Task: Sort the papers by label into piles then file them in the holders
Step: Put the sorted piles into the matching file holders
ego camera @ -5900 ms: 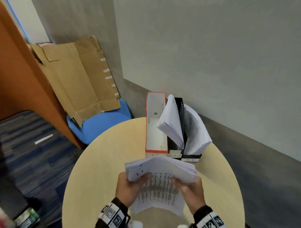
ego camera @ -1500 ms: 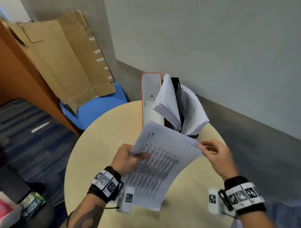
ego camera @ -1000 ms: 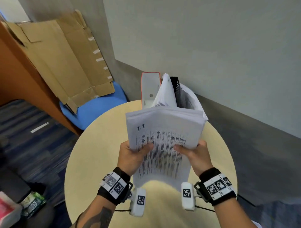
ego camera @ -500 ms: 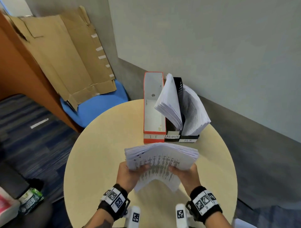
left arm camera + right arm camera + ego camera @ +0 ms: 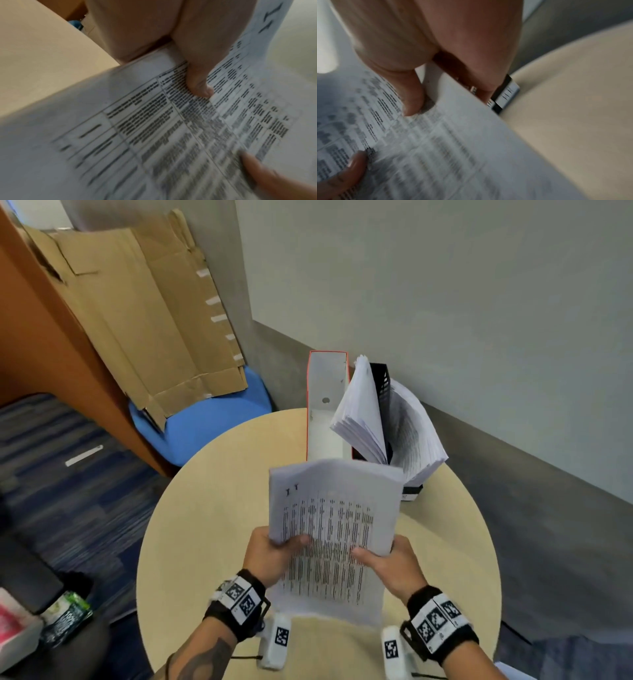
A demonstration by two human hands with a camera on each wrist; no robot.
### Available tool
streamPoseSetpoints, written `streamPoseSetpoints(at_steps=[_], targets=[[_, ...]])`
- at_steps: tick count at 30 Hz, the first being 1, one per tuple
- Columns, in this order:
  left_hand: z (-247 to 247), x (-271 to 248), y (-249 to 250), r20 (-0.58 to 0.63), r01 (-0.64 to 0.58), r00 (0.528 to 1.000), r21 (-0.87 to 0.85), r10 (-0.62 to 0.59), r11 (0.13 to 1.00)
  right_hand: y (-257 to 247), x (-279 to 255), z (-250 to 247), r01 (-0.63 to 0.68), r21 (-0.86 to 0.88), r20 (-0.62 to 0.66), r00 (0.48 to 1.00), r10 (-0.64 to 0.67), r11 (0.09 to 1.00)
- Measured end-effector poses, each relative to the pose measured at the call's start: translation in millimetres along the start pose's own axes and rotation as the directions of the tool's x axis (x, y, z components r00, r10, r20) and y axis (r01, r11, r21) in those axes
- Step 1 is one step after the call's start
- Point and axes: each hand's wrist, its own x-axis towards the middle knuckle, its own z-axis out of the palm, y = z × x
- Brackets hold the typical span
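your left hand (image 5: 270,553) and right hand (image 5: 394,563) pinch the paper stack (image 5: 334,529), thumbs on top, fingers underneath.

The papers (image 5: 334,529) are white with black printed text in ruled table cells. The table (image 5: 191,542) is pale beige. One file box (image 5: 310,412) is orange-red outside and white inside; the rack (image 5: 383,381) beside it is black mesh. The chair (image 5: 205,422) is blue, the cardboard (image 5: 144,330) brown, and the carpet (image 5: 68,491) streaked blue and dark.
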Motion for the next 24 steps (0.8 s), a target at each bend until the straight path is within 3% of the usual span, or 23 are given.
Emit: streamPoseSetpoints(at_steps=[4, 9, 11, 12, 13, 14, 15, 16, 17, 20, 21, 23, 24], targets=[[-18, 13, 0, 0.071, 0.097, 0.993, -0.123, -0.089, 0.988, -33, -3, -7, 0.077, -0.140, 0.226, 0.973, -0.044, 0.987], [-23, 33, -6, 0.162, 0.282, 0.954, -0.197, -0.252, 0.939, -97, 9, -4, 0.169, -0.292, 0.133, 0.982, -0.134, 0.942], [-39, 41, -27, 0.152, 0.319, 0.937, -0.009, -0.314, 0.948, -132, 22, -11, 0.166, -0.375, 0.041, 0.986, -0.162, 0.912], [-48, 42, -42, 0.130, 0.313, 0.928, 0.232, -0.349, 0.921, -150, 28, -20, 0.161, -0.407, 0.003, 0.985, -0.174, 0.899], [-60, 42, -61, 0.130, 0.284, 0.906, 0.522, -0.404, 0.804, -169, 35, -27, 0.155, -0.443, -0.037, 0.981, -0.191, 0.883], [-71, 40, -84, 0.121, 0.227, 0.881, 0.740, -0.457, 0.634, -189, 44, -33, 0.149, -0.476, -0.080, 0.974, -0.212, 0.867], [-80, 36, -101, 0.121, 0.161, 0.856, 0.862, -0.503, 0.481, -208, 54, -38, 0.145, -0.504, -0.127, 0.962, -0.240, 0.851], [-87, 28, -115, 0.160, 0.082, 0.826, 0.915, -0.541, 0.396, -226, 65, -42, 0.142, -0.536, -0.172, 0.947, -0.272, 0.832], [-94, 20, -124, 0.205, 0.025, 0.805, 0.925, -0.557, 0.378, -243, 77, -44, 0.133, -0.577, -0.206, 0.931, -0.301, 0.806], [-93, 13, -144, 0.232, -0.036, 0.832, 0.929, -0.504, 0.367, -284, 116, -47, 0.082, -0.696, -0.254, 0.901, -0.351, 0.714], [-90, 16, -142, 0.202, 0.001, 0.853, 0.922, -0.481, 0.388, -293, 131, -47, 0.064, -0.724, -0.260, 0.897, -0.359, 0.686], [-83, 16, -138, 0.050, 0.239, 0.886, 0.803, -0.462, 0.546, -304, 160, -42, 0.023, -0.764, -0.266, 0.900, -0.346, 0.645], [-90, 24, -141, 0.056, 0.208, 0.916, 0.781, -0.398, 0.589, -307, 174, -38, 0.003, -0.774, -0.269, 0.904, -0.333, 0.633]])
